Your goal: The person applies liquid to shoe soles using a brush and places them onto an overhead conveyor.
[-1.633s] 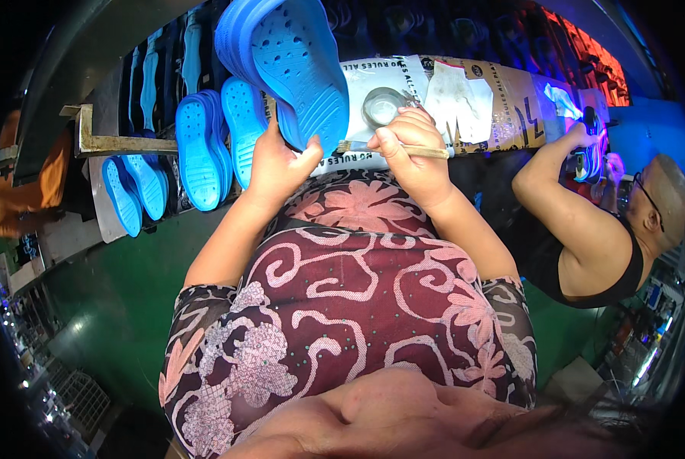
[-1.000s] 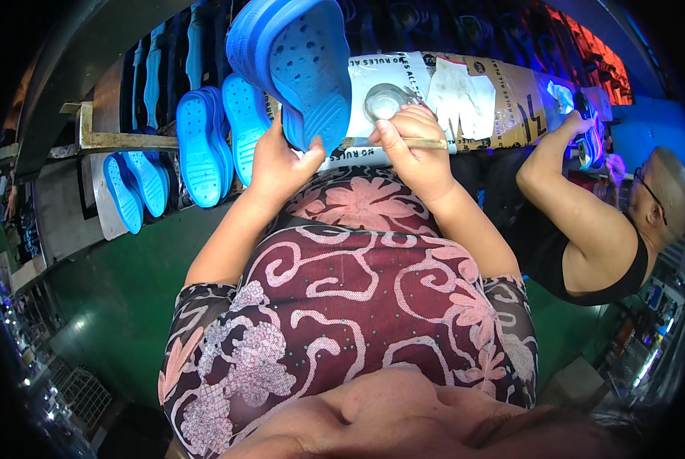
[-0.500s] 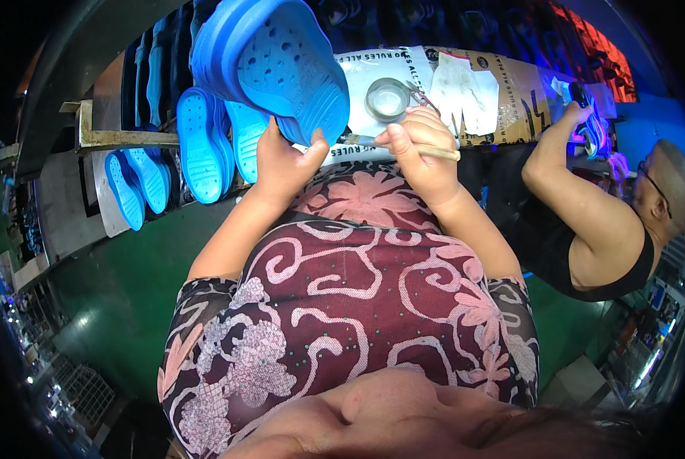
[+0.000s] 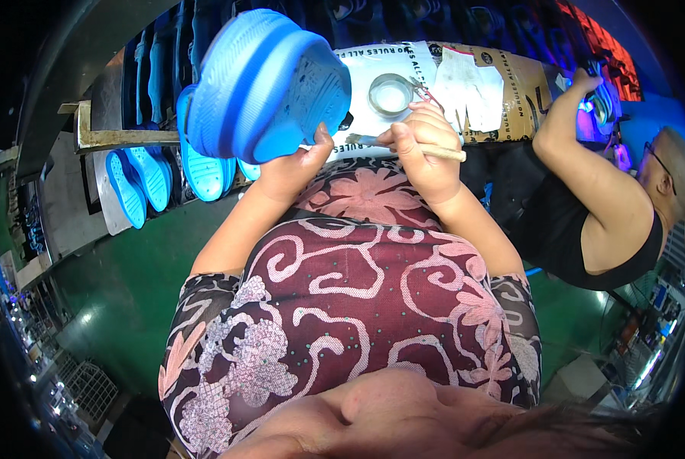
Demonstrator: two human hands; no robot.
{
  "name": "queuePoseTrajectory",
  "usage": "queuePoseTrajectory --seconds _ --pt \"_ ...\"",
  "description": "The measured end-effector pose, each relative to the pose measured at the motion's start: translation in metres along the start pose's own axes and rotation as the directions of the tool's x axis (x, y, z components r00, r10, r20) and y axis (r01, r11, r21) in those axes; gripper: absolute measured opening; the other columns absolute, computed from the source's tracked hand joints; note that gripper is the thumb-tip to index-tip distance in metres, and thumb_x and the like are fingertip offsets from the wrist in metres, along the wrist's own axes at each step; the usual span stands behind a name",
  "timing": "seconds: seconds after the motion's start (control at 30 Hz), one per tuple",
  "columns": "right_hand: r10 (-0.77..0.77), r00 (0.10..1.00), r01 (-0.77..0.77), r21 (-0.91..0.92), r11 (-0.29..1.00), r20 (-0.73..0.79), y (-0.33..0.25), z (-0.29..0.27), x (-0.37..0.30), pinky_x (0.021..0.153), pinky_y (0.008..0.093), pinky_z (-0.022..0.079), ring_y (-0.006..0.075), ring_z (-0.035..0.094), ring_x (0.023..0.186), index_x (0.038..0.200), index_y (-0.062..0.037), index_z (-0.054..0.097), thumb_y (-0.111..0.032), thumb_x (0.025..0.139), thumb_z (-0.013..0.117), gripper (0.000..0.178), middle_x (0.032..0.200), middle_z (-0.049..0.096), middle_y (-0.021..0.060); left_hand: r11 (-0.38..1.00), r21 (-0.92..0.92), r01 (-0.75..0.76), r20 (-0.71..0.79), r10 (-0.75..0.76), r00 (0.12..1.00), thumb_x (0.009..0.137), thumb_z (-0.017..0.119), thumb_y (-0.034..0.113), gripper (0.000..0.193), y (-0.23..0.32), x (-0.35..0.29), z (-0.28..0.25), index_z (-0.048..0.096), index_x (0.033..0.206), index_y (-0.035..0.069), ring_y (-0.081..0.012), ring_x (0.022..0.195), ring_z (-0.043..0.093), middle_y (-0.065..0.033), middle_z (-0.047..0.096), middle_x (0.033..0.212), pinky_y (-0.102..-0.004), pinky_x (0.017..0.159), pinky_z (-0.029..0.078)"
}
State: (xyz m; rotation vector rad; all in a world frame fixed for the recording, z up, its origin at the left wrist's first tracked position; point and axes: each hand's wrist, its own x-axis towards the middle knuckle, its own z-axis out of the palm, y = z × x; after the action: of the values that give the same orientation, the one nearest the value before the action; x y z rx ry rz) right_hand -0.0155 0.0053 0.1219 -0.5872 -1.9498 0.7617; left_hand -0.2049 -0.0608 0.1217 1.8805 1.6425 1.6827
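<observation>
Landmark: glass dish (image 4: 390,96). Blue shoe sole (image 4: 260,84) tilts up to its left; left hand (image 4: 292,170) pinches the sole's near end, thumb on the inside. Right hand (image 4: 429,159), just on the wearer's side of the dish, pinches a brush (image 4: 445,154), bristles short of the sole. Risk, my judgement: one-end hold could let the sole twist; right knuckles, so close, could nudge the dish. Spare soles (image 4: 206,168) crowd well left of the dish; narrow gap between dish and sole; white sheet's (image 4: 360,84) edge wearer-side of the dish.

One held blue sole (image 4: 247,96), one brush (image 4: 443,153), one round dish (image 4: 393,97), one co-worker (image 4: 614,203)
</observation>
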Motion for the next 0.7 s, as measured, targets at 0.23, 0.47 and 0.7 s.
queuePoseTrajectory --seconds 0.23,0.47,0.7 --pt "0.003 1.000 -0.003 -0.001 1.000 -0.010 0.000 0.001 0.004 0.081 0.0360 0.041 0.0194 0.055 0.058 0.067 -0.0016 0.063 -0.015 0.088 0.051 0.028 0.059 0.060 0.0059 0.979 0.158 -0.126 0.161 0.100 0.982 0.073 0.060 0.005 0.035 -0.009 -0.006 -0.005 0.057 0.107 0.000 -0.0256 0.087 0.059 -0.0137 0.060 0.100 -0.0338 0.076 0.048" --pt "0.120 0.992 -0.118 0.055 0.992 -0.043 0.008 -0.006 0.002 0.065 0.0312 0.039 0.0207 0.051 0.056 0.063 -0.0042 0.064 -0.012 0.084 0.057 0.023 0.056 0.056 0.0060 0.965 0.219 -0.145 0.235 0.092 0.968 0.070 0.058 0.001 0.042 -0.005 0.007 -0.003 0.053 0.112 -0.002 -0.0277 0.101 0.056 -0.0148 0.058 0.106 -0.0366 0.091 0.042" --pt "0.507 0.848 -0.422 0.383 0.822 -0.156 0.012 -0.028 -0.021 0.059 0.0245 0.042 0.0102 0.053 0.059 0.070 -0.0001 0.063 -0.016 0.091 0.051 0.028 0.065 0.059 0.0039 0.929 -0.114 0.351 0.150 -0.333 0.931 0.072 0.063 0.007 0.043 0.022 0.036 -0.019 0.048 0.111 -0.004 -0.0237 0.090 0.058 -0.0113 0.060 0.093 -0.0337 0.083 0.044"
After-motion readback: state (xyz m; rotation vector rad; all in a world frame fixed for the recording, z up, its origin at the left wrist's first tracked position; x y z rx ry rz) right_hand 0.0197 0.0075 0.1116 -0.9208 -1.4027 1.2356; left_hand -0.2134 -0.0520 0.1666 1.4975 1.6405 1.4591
